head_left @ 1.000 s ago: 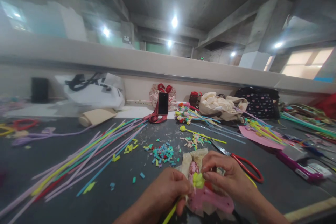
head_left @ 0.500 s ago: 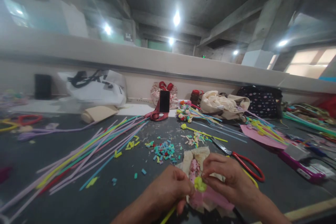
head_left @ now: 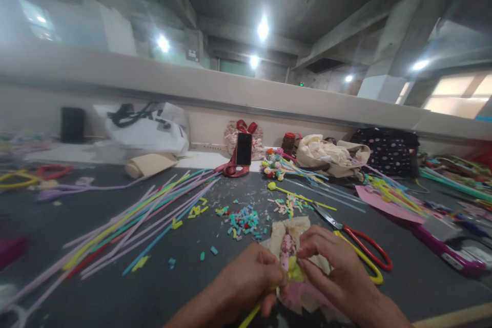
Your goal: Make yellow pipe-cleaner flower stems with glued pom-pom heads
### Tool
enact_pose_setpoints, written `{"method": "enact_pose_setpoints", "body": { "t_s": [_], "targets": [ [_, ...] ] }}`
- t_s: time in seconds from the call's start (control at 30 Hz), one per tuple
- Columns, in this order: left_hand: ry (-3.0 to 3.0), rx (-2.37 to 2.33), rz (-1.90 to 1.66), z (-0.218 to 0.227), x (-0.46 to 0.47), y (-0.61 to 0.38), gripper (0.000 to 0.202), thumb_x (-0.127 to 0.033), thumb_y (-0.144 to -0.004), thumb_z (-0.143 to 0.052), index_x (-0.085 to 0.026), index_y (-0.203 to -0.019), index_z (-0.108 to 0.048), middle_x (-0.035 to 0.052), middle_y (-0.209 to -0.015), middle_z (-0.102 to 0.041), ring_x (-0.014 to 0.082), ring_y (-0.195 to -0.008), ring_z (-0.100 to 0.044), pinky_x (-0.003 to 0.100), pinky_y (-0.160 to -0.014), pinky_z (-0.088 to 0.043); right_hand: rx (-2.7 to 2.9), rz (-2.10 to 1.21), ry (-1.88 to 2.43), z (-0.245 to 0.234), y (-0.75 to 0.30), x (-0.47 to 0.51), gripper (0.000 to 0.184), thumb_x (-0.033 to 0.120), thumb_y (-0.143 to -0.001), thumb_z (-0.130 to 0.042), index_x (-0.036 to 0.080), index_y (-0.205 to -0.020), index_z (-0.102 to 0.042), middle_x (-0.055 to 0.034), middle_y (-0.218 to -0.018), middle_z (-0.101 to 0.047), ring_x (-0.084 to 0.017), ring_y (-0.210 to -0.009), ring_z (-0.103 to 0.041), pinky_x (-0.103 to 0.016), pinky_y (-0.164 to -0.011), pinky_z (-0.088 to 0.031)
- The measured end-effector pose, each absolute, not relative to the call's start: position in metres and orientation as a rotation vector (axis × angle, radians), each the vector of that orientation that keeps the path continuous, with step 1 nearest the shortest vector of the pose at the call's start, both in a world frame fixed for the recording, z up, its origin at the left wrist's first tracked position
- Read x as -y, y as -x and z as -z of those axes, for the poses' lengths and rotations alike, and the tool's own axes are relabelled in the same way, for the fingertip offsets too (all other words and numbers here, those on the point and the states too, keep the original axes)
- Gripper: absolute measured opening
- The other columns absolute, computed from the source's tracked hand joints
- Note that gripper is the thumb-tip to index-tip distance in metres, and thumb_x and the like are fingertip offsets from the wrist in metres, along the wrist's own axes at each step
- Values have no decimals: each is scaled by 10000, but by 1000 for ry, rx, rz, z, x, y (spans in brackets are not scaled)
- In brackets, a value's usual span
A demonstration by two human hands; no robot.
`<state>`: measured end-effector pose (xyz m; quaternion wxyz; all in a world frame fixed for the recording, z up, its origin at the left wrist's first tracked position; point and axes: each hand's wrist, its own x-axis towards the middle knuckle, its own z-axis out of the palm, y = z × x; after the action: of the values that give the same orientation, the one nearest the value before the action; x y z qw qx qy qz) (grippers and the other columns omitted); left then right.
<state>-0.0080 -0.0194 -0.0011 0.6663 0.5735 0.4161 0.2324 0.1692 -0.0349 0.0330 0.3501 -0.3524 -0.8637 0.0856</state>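
My left hand (head_left: 246, 279) is closed around a yellow-green stick (head_left: 249, 313) that runs down toward the frame's bottom edge. My right hand (head_left: 332, 266) pinches a small yellow-green lump (head_left: 293, 269) at the top of that stick. Both hands meet over a pink glue gun (head_left: 292, 292) lying on crumpled cream paper (head_left: 294, 228). Red-handled scissors (head_left: 363, 246) lie just right of my right hand.
A long spread of coloured sticks (head_left: 126, 225) covers the left of the dark table (head_left: 77, 287). Small cut pieces (head_left: 242, 220) litter the middle. A phone (head_left: 243, 148) stands at the back beside bags (head_left: 330, 154). More sticks and pink sheet (head_left: 384, 197) lie right.
The camera has shifted slightly, so everything sits a little further right and lower. My hands have drawn closer together over the lump and the glue gun is more covered.
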Motion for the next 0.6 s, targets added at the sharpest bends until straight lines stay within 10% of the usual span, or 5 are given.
{"method": "enact_pose_setpoints", "body": {
  "t_s": [0.6],
  "targets": [
    [-1291,-923,-485,-3,17,8,163,-212,-531,-453,-135,-506,-595,-67,-241,-374,57,-236,-245,214,-325,-126,2448,-303,831,-43,-178,31,110,112,-810,-507,173,-747,-573,-45,-754,-614,-142,-723,-545,-254,-640,-408]
  ]
}}
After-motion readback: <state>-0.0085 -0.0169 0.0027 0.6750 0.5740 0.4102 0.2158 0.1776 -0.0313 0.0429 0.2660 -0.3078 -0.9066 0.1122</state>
